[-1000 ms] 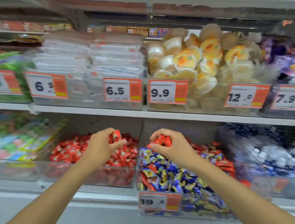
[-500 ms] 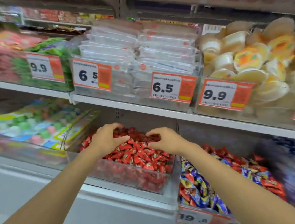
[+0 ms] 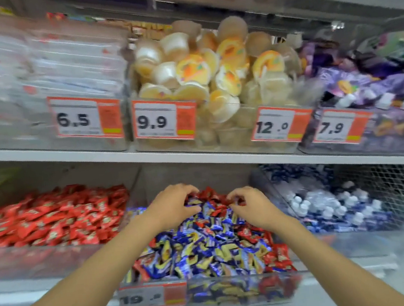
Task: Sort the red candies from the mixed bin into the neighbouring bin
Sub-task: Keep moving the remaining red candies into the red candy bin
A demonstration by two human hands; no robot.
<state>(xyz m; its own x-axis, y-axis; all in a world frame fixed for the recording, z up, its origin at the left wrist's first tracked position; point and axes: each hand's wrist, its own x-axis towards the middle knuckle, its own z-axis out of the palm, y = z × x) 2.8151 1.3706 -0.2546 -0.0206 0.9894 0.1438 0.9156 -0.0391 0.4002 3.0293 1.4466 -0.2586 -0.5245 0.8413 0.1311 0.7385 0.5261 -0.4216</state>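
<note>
**Mixed bin, lower shelf: both hands at the far red patch**

1. Mixed bin (image 3: 209, 302), clear-walled, nearest the viewer, with a price tag (image 3: 152, 297) on its front wall. It is filled mostly with blue-and-yellow candies (image 3: 208, 251). A few stray red pieces (image 3: 280, 253) lie along the wall at 3 o'clock, near the front.

2. Left hand (image 3: 173, 206) and right hand (image 3: 253, 208) are both deep in the mixed bin, palms down and fingers curled onto the pile. Neither can be seen to have closed on a wrapper, so the grasp cannot be told for either.

3. Red candies (image 3: 212, 194), the task's item, form a cluster at the far end of the mixed bin. It lies at 12 o'clock from the hands, between the two sets of fingertips and touching them. The cluster runs 9-to-3 across the bin. Single wrappers are too blurred to give an axis.

4. Neighbouring bin (image 3: 43, 258) stands at 9 o'clock, just beside the mixed bin, heaped with red stock (image 3: 51, 222). Judgement: the left hand is nearer, so the carry goes toward 9 o'clock over the shared wall.

5. Bin of blue-and-white sweets (image 3: 330, 208) stands at 3 o'clock.

6. Upper shelf (image 3: 196, 157) is farthest and holds jelly cups (image 3: 211, 70) at 12 o'clock.
</note>
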